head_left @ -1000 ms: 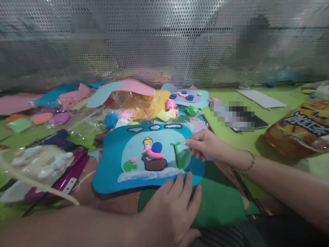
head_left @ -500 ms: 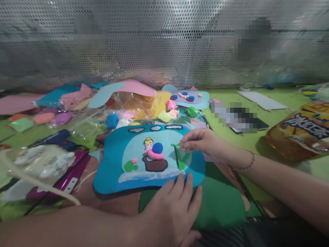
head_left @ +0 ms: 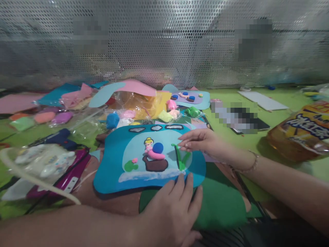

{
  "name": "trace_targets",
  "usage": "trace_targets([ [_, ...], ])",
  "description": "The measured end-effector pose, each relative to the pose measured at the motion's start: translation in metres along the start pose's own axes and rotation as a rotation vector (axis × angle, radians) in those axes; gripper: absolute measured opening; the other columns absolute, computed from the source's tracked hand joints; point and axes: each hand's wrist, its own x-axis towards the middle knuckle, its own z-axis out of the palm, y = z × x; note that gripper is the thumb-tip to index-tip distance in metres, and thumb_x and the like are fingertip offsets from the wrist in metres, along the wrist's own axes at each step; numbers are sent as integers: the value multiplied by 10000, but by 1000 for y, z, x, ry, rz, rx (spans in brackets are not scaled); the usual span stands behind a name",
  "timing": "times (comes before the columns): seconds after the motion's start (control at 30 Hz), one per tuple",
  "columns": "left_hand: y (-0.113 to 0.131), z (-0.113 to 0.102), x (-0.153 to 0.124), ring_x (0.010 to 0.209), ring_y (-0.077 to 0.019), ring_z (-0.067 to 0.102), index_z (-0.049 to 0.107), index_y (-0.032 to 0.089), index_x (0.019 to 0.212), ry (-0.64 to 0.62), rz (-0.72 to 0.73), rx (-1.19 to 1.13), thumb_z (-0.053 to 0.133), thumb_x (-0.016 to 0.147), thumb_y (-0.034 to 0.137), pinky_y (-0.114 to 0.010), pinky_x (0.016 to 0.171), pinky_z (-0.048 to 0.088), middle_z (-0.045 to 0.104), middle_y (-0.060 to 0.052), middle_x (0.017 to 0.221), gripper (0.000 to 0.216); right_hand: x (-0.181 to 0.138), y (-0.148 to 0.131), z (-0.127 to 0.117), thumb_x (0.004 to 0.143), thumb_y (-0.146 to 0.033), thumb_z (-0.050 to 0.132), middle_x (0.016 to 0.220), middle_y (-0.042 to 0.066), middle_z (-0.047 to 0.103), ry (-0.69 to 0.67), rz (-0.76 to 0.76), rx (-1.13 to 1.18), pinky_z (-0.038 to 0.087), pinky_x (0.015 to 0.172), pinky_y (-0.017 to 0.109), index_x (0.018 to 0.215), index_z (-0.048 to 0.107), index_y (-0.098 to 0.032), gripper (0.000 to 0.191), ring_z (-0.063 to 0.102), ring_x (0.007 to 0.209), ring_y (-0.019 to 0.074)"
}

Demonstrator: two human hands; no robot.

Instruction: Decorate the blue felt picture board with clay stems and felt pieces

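A blue foam-like sheet (head_left: 110,164) carries a picture made of clay. On it sit a blond figure with a pink tail (head_left: 155,155), a blue ball (head_left: 157,148), a black-outlined brown shape (head_left: 156,164) and a green lily pad (head_left: 130,167). My left hand (head_left: 171,206) lies with fingers spread at the sheet's lower edge, below the white clay strip (head_left: 149,175). Over the top of the green clay plant (head_left: 182,164), my right hand (head_left: 195,140) has its fingertips pinched together; what is between them is hidden. A black line runs along the plant's left side.
A dark green sheet (head_left: 221,199) lies under the picture. Bagged clay lumps (head_left: 113,120) and coloured sheets (head_left: 137,86) are behind it. At left are a blue glue gun (head_left: 59,138) and a magenta case (head_left: 79,164); at right, a drink bottle (head_left: 300,133) and a phone (head_left: 250,118).
My right hand has shifted very slightly left and up at the green plant. My left hand stays in place on the lower edge.
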Motion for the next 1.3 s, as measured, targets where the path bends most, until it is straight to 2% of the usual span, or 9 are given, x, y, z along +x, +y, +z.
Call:
trace_targets([
  [0.13, -1, 0, 0, 1172, -375, 467, 379, 66, 1333, 2, 6, -3, 385, 880, 578, -412, 884, 344, 425, -256, 1340, 684, 0, 0, 1, 666, -312, 755, 832, 50, 725, 0, 38, -15, 538, 689, 237, 890, 690, -150, 284, 684, 765, 136],
  [0.33, 1, -1, 1, 1186, -368, 455, 376, 77, 1340, -21, -15, -2, 404, 876, 575, -410, 894, 340, 411, -251, 1355, 681, -4, -5, 4, 758, -467, 646, 545, 10, 661, 48, 73, -42, 449, 435, 167, 977, 667, -125, 407, 595, 442, 82],
  [0.53, 3, 3, 1, 1183, -373, 447, 372, 80, 1344, 8, -31, -16, 404, 875, 568, -420, 894, 330, 416, -241, 1353, 678, -1, -3, 2, 636, -296, 778, 789, 38, 728, 45, 70, 35, 539, 644, 208, 908, 682, -159, 320, 683, 706, 121],
  [0.6, 2, 3, 1, 1181, -378, 447, 371, 75, 1346, -2, -19, -16, 397, 880, 564, -420, 888, 332, 407, -251, 1356, 675, 0, -2, 2, 600, -241, 797, 803, 33, 727, 38, 66, 33, 542, 672, 224, 864, 685, -157, 299, 682, 735, 126],
  [0.73, 1, 1, 1, 1189, -391, 437, 356, 62, 1352, -23, -16, -4, 393, 883, 556, -430, 894, 327, 385, -272, 1362, 682, -1, -2, 2, 643, -293, 774, 735, 25, 711, 36, 59, 32, 532, 631, 214, 833, 682, -146, 257, 666, 665, 109],
  [0.9, -1, 4, -1, 1161, -380, 467, 361, 53, 1345, 31, 28, 0, 340, 898, 561, -413, 869, 339, 410, -267, 1344, 677, -2, -1, 1, 751, -388, 681, 511, -23, 616, 68, 23, 19, 445, 456, 152, 866, 675, -140, 274, 553, 441, 51],
  [0.97, -1, 4, -1, 1166, -381, 460, 355, 58, 1350, 20, 18, 6, 340, 898, 558, -419, 877, 332, 402, -264, 1352, 675, -1, 0, 0, 745, -385, 688, 551, -10, 643, 72, 31, 5, 467, 482, 163, 891, 671, -142, 285, 582, 472, 62],
  [1.13, -1, 3, -1, 1174, -374, 462, 355, 46, 1348, 23, 34, 20, 343, 901, 556, -415, 885, 332, 410, -271, 1345, 678, 1, -1, -2, 629, -277, 784, 846, 44, 721, 64, 52, -11, 539, 685, 226, 889, 679, -151, 307, 678, 746, 125],
  [1.3, 3, 6, -3, 1172, -401, 471, 364, 3, 1322, 42, 59, 102, 386, 898, 504, -439, 903, 339, 445, -297, 1304, 657, -1, -4, 0, 713, -408, 708, 657, 29, 700, 81, 82, -10, 517, 538, 198, 896, 677, -138, 328, 643, 552, 97],
])
